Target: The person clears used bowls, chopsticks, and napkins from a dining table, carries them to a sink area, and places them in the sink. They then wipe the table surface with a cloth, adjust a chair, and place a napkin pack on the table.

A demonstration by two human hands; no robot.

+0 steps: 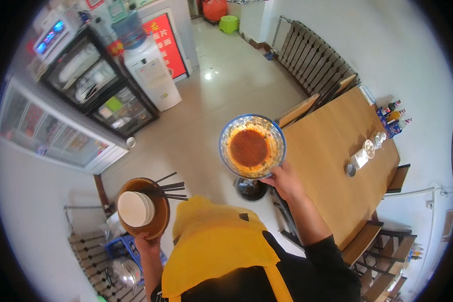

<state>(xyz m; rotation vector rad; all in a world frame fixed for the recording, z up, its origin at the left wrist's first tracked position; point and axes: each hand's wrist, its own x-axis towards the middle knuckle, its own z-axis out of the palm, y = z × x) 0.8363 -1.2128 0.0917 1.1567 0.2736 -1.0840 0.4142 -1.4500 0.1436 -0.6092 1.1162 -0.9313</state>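
Note:
My right hand [285,181] grips the lower right rim of a blue-rimmed patterned bowl [226,145] with reddish-brown broth in it, at the centre of the view. At the lower left, my left hand [149,243] holds a brown round bowl [161,217] by its near edge. Stacked white bowls [134,209] sit in the brown bowl, and several dark chopsticks [170,187] stick out over its right side. A yellow apron [219,241] covers the front of my body between both arms.
A wooden table [324,151] stands on the right, with condiment containers [369,149] and a bottle carrier [392,126]. A black bin [251,190] is on the floor below the patterned bowl. A water dispenser [154,75], a dark cabinet [122,79] and a glass-door refrigerator [94,162] line the left.

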